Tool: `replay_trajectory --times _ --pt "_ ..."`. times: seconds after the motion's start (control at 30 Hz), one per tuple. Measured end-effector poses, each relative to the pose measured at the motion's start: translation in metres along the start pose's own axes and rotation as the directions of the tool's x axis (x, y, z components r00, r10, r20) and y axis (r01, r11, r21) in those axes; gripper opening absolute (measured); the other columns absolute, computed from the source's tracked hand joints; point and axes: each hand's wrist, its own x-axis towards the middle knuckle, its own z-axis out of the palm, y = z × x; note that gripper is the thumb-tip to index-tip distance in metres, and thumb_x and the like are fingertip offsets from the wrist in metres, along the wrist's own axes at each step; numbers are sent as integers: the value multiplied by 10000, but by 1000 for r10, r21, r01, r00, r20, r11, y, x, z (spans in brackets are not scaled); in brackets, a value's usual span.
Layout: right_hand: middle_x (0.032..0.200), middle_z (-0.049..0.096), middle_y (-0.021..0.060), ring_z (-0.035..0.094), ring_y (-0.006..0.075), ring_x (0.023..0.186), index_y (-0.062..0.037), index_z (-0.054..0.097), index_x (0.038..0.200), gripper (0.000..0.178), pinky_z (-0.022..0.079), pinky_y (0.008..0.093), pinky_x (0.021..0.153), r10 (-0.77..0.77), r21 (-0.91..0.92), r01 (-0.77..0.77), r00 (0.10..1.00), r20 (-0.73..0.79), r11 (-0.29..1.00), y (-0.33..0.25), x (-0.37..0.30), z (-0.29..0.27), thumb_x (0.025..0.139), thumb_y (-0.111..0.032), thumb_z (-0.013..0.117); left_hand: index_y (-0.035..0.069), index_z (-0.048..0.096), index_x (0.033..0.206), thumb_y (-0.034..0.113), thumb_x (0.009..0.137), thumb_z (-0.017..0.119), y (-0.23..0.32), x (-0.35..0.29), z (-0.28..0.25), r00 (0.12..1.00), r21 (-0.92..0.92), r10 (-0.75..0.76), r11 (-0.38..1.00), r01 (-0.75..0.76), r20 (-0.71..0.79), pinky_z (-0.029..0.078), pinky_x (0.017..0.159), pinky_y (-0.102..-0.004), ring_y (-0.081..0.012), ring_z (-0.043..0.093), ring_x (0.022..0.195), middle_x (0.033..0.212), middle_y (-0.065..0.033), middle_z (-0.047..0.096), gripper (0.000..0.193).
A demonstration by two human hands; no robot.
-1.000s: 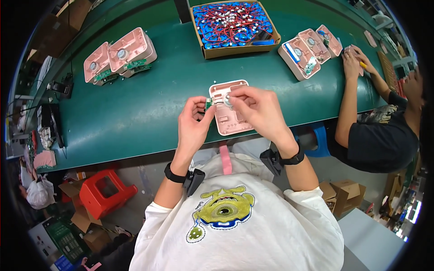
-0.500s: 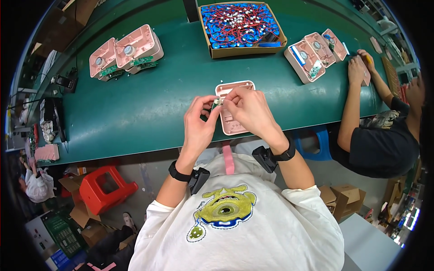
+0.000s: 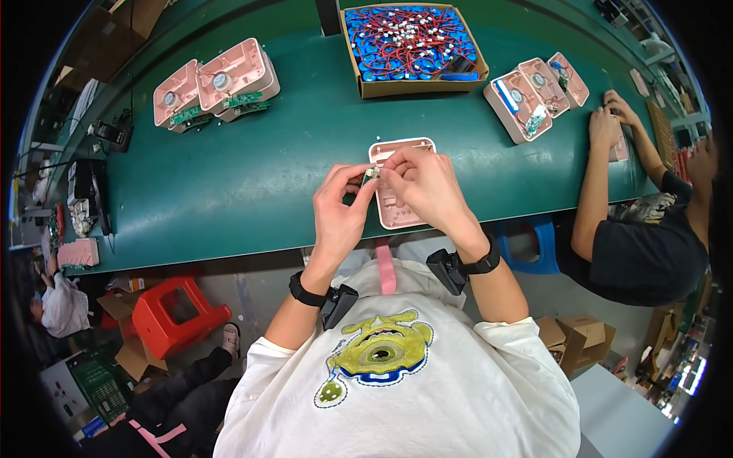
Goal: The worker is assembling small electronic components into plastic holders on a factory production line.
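Between thumb and fingers, my left hand (image 3: 340, 200) pinches a small green circuit board (image 3: 369, 177) with whitish connectors on it. My right hand (image 3: 426, 187) is closed at the board's edge, its fingertips pressed together; what they grip is hidden or too small to tell. Both hands are raised over a pink plastic shell (image 3: 402, 218), which lies on the bench close to its front edge. My right hand covers much of the shell's inside.
On the green bench (image 3: 252, 183) stands a carton (image 3: 416, 89) of blue battery packs with red wires. Pink shells with speakers and boards sit at left (image 3: 237, 69) and right (image 3: 500, 107). A co-worker's hands (image 3: 607, 126) work at far right. A red stool (image 3: 156, 324) stands below left.
My hands stay together at the board, with only slight finger movement. The whole view has shifted slightly. At far right the co-worker's hands have moved, and a person's leg at lower left has shifted.
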Motion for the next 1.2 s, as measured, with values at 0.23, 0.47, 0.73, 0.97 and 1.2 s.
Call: replay_trajectory --times 0.23,0.47,0.73,0.97,1.2 --pt "706 721 104 700 132 620 50 713 922 109 527 316 580 -83 -36 82 996 -31 996 10 1 9 898 -50 677 -61 703 1151 -51 944 733 0 -2 -1 999 15 34 999 -35 16 539 867 -271 -136 649 981 1115 -83 655 209" --pt "749 726 153 697 198 624 39 715 910 94 536 350 605 -93 -126 83 993 -74 989 5 3 10 904 -41 666 -65 707 1133 -58 941 734 -3 2 -4 998 4 60 998 -60 36 539 876 -268 -131 646 991 1122 -81 655 194" --pt "817 743 186 724 348 738 3 758 980 133 563 420 702 -322 -303 292 945 -53 907 -5 6 -19 911 -102 714 -46 707 1151 -20 942 743 -19 6 -2 999 -136 -10 991 4 -43 556 806 -262 -131 677 907 1033 -72 698 213" --pt "914 758 178 730 350 772 -20 768 1014 165 570 428 711 -331 -606 106 904 -272 788 15 53 -124 903 -139 746 -41 662 1186 -13 960 731 -29 5 -8 996 -248 -89 965 89 8 540 792 -248 -113 672 915 1046 -63 676 238" --pt "917 762 184 697 325 708 -7 761 1043 180 576 424 728 -558 -653 291 794 -242 699 40 117 -156 895 -107 739 -43 640 1216 -17 998 688 -33 8 -6 997 -162 -66 984 70 29 554 831 -245 -103 662 959 1061 -56 674 225"
